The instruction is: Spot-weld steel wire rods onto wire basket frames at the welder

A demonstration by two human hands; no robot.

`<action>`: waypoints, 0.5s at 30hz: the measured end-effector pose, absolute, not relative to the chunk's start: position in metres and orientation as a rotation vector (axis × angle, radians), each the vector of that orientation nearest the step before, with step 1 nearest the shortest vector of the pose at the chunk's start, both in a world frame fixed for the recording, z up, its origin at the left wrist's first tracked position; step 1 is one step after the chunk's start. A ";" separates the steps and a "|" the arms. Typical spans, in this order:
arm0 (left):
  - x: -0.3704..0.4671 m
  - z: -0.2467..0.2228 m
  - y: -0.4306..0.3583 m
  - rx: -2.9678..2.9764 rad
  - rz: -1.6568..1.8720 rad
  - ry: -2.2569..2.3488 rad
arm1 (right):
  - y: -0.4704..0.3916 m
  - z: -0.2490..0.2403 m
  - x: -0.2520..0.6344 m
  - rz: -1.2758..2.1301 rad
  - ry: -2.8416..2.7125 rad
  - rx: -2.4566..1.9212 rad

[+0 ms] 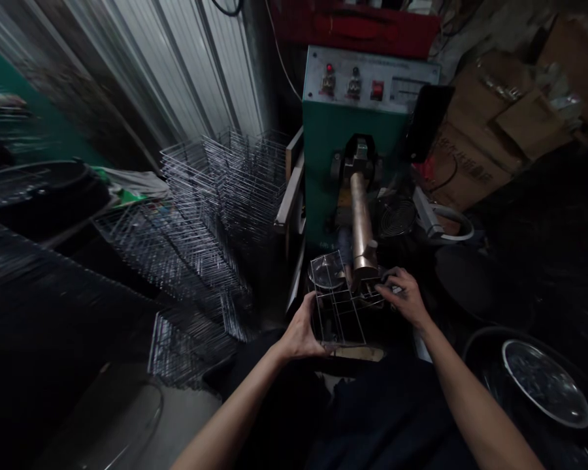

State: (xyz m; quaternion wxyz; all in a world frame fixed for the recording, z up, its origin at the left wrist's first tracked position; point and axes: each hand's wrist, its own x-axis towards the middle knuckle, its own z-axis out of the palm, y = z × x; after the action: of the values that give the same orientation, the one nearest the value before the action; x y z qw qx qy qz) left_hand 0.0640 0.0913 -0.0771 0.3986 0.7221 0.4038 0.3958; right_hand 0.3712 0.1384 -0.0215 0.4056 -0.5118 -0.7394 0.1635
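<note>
My left hand [301,331] is closed on the left edge of a thin wire rack [340,318], which is tilted beneath a spot welder's arm. The welder's thick copper-coloured arm [361,219] comes down from the green machine [318,163], and its lower end sits just above the rack's right part. Beside that end, my right hand [406,299] has its thumb and fingers pinched together. Whatever lies between those fingertips is too dark and small to make out.
Stacks of wire racks [200,215] rise on the left, with a smaller stack [186,349] below. Cardboard boxes [475,156] stand at the back right. A round clear-rimmed dish [546,384] holds small pieces at lower right. A dark phone-like slab [428,123] hangs by the machine.
</note>
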 end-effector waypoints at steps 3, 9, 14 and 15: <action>0.064 -0.076 0.096 1.840 1.012 1.008 | 0.144 -0.020 0.370 0.437 -1.866 -1.267; 0.066 -0.070 0.102 1.840 1.041 0.988 | 0.151 -0.017 0.370 0.446 -1.854 -1.242; 0.066 -0.072 0.105 1.833 1.025 0.996 | 0.154 -0.022 0.372 0.425 -1.861 -1.226; 0.066 -0.072 0.106 1.834 1.024 0.996 | 0.154 -0.023 0.372 0.424 -1.859 -1.218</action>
State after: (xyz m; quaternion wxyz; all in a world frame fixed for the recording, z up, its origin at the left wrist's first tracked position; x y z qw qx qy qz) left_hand 0.0657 0.1061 -0.0722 0.3972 0.7240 0.3933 0.4041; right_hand 0.3720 0.1537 -0.0235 0.4254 -0.4873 -0.7435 0.1696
